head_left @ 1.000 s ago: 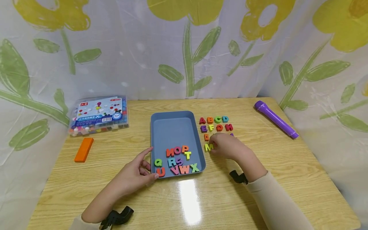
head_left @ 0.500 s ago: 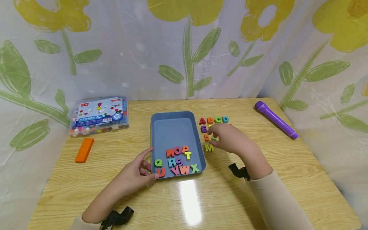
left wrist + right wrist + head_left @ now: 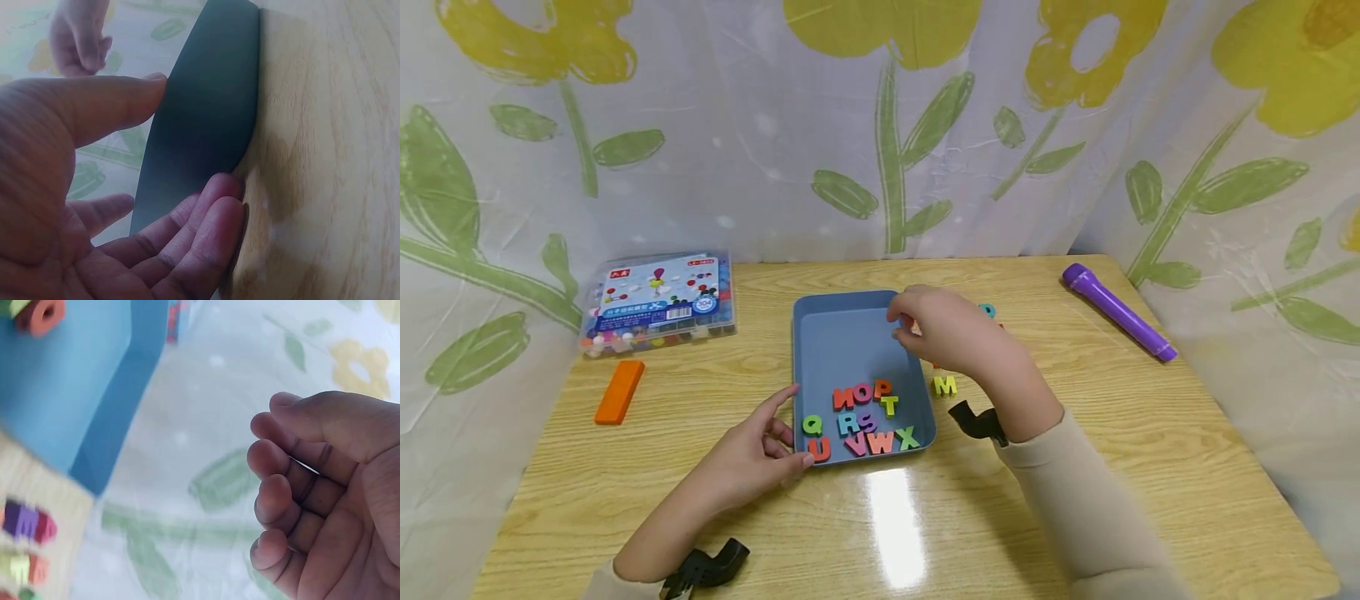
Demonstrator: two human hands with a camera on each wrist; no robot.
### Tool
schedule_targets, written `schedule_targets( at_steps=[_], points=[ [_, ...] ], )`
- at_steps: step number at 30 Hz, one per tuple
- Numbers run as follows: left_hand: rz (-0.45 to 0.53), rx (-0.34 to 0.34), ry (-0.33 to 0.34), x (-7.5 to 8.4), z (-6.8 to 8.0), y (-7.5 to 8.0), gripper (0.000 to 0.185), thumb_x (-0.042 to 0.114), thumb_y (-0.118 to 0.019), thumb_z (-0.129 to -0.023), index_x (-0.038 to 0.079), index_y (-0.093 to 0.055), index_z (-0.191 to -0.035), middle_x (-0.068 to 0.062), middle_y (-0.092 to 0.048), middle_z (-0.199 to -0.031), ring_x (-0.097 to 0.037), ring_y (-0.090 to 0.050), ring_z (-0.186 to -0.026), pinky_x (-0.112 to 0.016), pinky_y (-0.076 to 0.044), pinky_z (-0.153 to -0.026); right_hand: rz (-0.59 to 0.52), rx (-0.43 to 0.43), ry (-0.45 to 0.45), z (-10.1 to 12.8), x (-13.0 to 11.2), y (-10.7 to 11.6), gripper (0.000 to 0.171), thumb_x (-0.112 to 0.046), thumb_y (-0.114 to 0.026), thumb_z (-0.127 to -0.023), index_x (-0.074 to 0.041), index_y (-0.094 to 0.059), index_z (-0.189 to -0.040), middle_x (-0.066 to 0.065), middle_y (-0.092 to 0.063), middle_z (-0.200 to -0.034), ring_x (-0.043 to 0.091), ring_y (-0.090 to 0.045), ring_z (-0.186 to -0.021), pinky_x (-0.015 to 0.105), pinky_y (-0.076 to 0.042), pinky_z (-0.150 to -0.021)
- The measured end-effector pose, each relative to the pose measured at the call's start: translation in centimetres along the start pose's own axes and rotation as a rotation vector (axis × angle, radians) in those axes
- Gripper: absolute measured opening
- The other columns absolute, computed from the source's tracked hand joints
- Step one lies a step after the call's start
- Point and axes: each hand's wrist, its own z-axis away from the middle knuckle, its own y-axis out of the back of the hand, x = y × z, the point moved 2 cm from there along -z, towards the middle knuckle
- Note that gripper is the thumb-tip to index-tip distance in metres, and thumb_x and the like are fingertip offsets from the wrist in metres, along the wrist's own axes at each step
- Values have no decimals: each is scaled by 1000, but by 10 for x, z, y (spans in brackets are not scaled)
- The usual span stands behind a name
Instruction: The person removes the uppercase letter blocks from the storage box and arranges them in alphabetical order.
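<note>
we see a smooth blue plastic tray (image 3: 850, 342), rectangular with rounded corners, on a glossy wood-grain table (image 3: 1075, 467). chunky foam letters (image 3: 865, 417) in orange, green, blue, pink and yellow lie bunched at its near end; we can read n, o, p, t, q, r, s, u, v, w, x.

our right hand (image 3: 951, 333) hovers above the tray's far right corner, over the letters laid out on the table beside the tray. its fingers are curled loosely and, in the wrist view (image 3: 312, 494), nothing sits between them. a yellow-green m (image 3: 944, 385) lies on the table just beside the tray's right wall, near that wrist, and a teal letter (image 3: 987, 310) peeps out past the knuckles.

our left hand (image 3: 760, 458) rests at the tray's near left corner, fingers relaxed and straight, the fingertips (image 3: 219, 206) touching the dark outer wall, thumb up by the rim.

well to the left stands a clear plastic case (image 3: 658, 302) of small coloured pieces with a printed label too small to read, an orange block (image 3: 619, 390) near it. a purple flashlight (image 3: 1116, 311) lies at the far right.
</note>
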Motion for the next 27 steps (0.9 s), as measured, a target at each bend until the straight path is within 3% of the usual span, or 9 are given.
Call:
schedule_targets(
  at_steps=[8,14,22,27],
  points=[
    [0,5,-4,1,-3,-1,101,21,-89,-93,18,-28,-173,-14,-67,-113,-19,-72,-89,-29,-61,-74,32,-150,72,-30,-19,-42,19,-18,-73,-107,-9,-77,-122,6,-73,-122,19,-65,-102,37,-59,-91],
    [0,3,-4,1,-3,-1,101,20,-89,-93,17,-28,-173,-14,-68,-113,-19,-72,-89,-30,-60,-73,89,-241,77,-41,-24,-71,19,-26,-75,-105,-13,-78,-119,3,-73,-117,18,-65,-100,36,-60,-92],
    [-3,3,0,-2,-1,0,100,20,-89,-94,17,-28,-173,-13,-68,-113,-19,-72,-90,-29,-60,-73,112,-313,72,-43,-32,-81,22,-30,-77,-104,-13,-78,-118,2,-73,-119,17,-65,-98,38,-61,-91],
    [0,7,5,-2,-1,0,100,21,-89,-94,19,-28,-173,-14,-67,-114,-19,-72,-90,-29,-60,-74,120,-309,54,-48,-34,-77,24,-30,-74,-106,-14,-78,-124,3,-73,-123,18,-68,-102,40,-62,-91]
  ],
)
